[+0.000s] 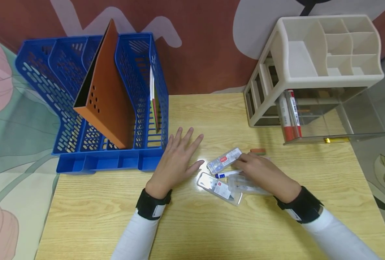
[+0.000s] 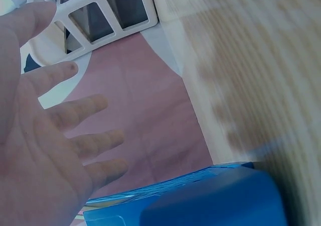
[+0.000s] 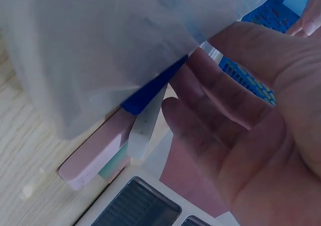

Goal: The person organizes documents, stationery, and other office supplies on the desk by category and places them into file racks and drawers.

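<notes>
My left hand point(image 1: 176, 162) hovers or rests by the right front corner of the blue file rack point(image 1: 98, 164), its fingers spread and holding nothing. In the left wrist view the palm point(image 2: 40, 150) shows bare. My right hand point(image 1: 260, 173) pinches the right end of a clear plastic case point(image 1: 225, 160) with a white and red label. Below that case lie a white pen with a blue cap point(image 1: 223, 175) and a second clear case point(image 1: 220, 188). A translucent case point(image 1: 244, 185) is partly under the right hand. Near the right fingers, the right wrist view shows a pink eraser-like block point(image 3: 95, 158).
An orange binder point(image 1: 109, 94) stands tilted in the rack, with thin booklets point(image 1: 154, 101) at its right. A white desk organizer point(image 1: 290, 68) stands at the back right. Its clear drawer point(image 1: 332, 135) is pulled out, with red-and-white markers point(image 1: 293, 112). An orange-green block point(image 1: 258, 151) lies in front.
</notes>
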A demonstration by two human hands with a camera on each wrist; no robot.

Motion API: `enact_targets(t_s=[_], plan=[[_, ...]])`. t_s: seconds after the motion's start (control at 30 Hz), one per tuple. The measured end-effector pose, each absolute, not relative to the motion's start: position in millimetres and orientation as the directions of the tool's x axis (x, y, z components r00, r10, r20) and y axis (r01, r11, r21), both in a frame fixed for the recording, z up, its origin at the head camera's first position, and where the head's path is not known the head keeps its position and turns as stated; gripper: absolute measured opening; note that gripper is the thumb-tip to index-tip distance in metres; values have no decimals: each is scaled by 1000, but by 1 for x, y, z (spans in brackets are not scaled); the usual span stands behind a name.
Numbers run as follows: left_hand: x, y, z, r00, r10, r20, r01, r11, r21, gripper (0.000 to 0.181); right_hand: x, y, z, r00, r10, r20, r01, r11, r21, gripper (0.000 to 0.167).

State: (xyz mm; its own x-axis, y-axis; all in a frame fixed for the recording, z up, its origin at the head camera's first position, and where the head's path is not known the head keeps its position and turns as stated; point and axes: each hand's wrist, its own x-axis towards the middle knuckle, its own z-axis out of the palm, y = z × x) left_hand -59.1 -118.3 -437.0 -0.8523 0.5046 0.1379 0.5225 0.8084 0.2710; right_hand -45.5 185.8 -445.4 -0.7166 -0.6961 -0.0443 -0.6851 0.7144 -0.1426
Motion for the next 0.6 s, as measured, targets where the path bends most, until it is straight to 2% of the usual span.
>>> enact_targets(t_s=[0.4, 0.6], plan=[[-60, -118, -439, -849, 508, 142, 527, 807, 266, 75, -49, 185, -447, -670, -742, -17, -737, 668, -103, 30], [-60, -118, -438, -850, 508, 141, 527, 807, 266, 75, -48, 189, -442, -695, -717, -53, -702, 692, -169, 35]])
